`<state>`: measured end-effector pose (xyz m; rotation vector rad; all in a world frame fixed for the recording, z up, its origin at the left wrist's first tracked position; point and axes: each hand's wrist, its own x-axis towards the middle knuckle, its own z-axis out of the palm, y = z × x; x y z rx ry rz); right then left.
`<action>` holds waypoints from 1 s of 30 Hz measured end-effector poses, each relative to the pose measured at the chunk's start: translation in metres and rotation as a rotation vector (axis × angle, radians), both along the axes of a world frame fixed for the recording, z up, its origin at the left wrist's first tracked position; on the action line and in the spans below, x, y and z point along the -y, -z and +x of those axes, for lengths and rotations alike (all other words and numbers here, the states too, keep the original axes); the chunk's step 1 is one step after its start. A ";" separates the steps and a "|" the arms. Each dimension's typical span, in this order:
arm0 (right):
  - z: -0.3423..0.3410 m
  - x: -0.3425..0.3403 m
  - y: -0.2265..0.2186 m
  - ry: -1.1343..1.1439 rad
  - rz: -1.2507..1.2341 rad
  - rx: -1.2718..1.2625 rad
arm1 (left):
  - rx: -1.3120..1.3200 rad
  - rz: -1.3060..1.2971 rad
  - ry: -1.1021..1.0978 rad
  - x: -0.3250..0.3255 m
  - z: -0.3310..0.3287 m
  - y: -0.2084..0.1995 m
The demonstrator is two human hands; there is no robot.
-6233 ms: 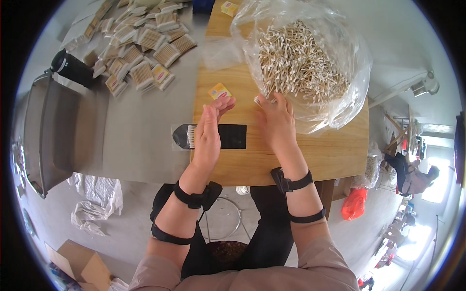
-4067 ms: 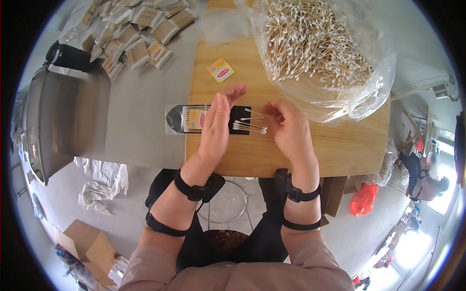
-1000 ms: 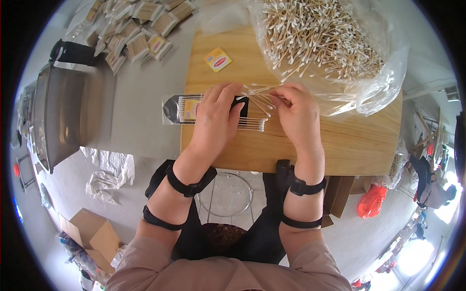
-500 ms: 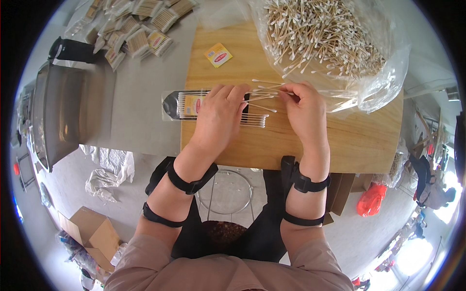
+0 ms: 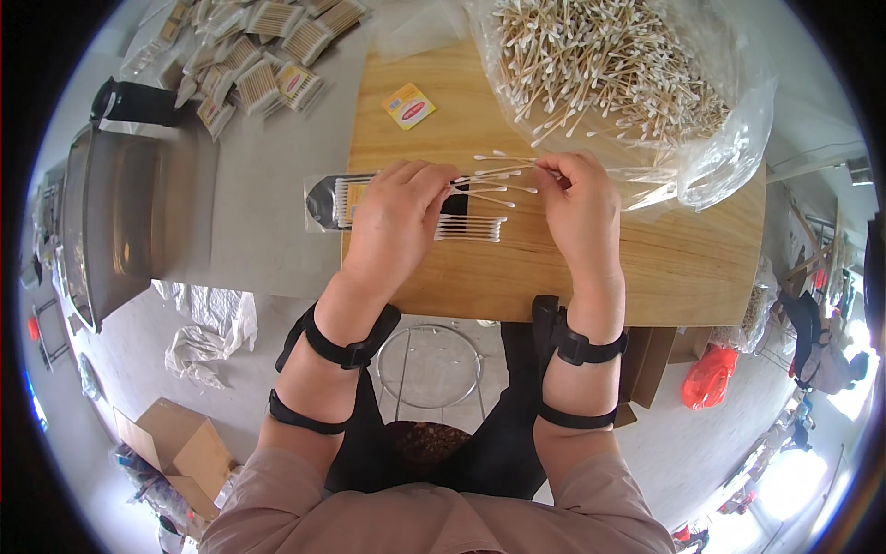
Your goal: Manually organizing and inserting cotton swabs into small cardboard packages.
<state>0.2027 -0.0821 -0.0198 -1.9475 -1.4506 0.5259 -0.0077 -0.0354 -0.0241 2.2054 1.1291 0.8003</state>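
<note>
My left hand (image 5: 397, 212) is closed in a pinch on a few cotton swabs (image 5: 487, 200) that fan out to the right. Facing it, my right hand (image 5: 580, 203) pinches the ends of other swabs (image 5: 505, 157) between thumb and fingertips. Beneath my left hand lies a black holder in a clear sleeve (image 5: 322, 203), partly hidden. It carries a row of swabs and a bit of yellow card. A neat row of swabs (image 5: 471, 228) pokes out at its right. Beyond my hands, a yellow card (image 5: 408, 106) lies flat on the wooden board (image 5: 517, 286).
A clear plastic bag (image 5: 724, 180) with a heap of loose swabs (image 5: 609, 69) spreads at the far right. Several filled swab packs (image 5: 258, 88) pile up at the far left, near a translucent bin (image 5: 111, 217). An open carton (image 5: 175, 443) stands on the floor.
My left hand has shifted slightly left with its swabs, drawing away from my right hand. The right hand stays almost in place, still pinching swabs.
</note>
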 end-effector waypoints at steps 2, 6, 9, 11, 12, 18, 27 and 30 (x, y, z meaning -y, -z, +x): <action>0.002 -0.001 0.000 0.035 0.036 0.021 | 0.016 -0.009 0.001 -0.002 -0.001 0.000; 0.005 -0.002 0.007 0.057 0.068 0.094 | 0.005 -0.044 0.002 -0.002 -0.001 -0.002; 0.007 -0.003 0.010 0.069 0.066 0.096 | -0.004 -0.103 -0.017 -0.001 -0.001 -0.003; 0.009 -0.003 0.012 0.071 0.074 0.096 | -0.006 -0.127 -0.023 -0.001 -0.001 -0.003; 0.009 -0.003 0.014 0.048 0.062 0.102 | 0.000 -0.133 -0.029 0.000 0.000 -0.003; 0.004 -0.002 0.008 -0.028 -0.003 0.078 | 0.040 -0.040 -0.058 -0.003 -0.001 0.003; 0.000 0.000 0.000 -0.079 -0.039 -0.050 | 0.013 0.022 -0.086 -0.009 -0.001 0.002; -0.003 -0.001 0.002 -0.091 0.000 0.027 | -0.030 0.056 -0.076 -0.011 -0.002 0.001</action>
